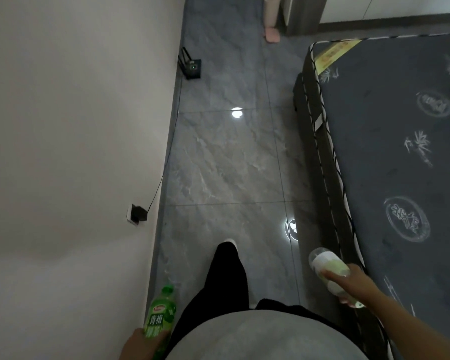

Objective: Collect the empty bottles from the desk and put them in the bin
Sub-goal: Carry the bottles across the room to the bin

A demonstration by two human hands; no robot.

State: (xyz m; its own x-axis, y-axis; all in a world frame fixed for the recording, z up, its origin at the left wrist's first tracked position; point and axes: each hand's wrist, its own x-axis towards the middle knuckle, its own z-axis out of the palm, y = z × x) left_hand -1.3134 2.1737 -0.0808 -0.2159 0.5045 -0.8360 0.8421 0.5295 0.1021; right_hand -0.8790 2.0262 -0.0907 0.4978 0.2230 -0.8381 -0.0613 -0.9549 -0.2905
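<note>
Grey shirt (265, 339) fills 6 o'clock. At 7 o'clock, my left hand (138, 345) grips a green bottle (160, 318), cap forward; at 4 o'clock, my right hand (348, 284) clasps a pale bottle (327, 263) beside the mattress (400, 152).

The left hand (143, 342) sits low at the bottom edge of the view, fingers wrapped round the lower body of a green bottle (160, 317) held upright. The right hand (348, 284) reaches forward from a bare forearm, fingers curled over a pale bottle (327, 266) held slanted. One leg in dark trousers is stepped forward
</note>
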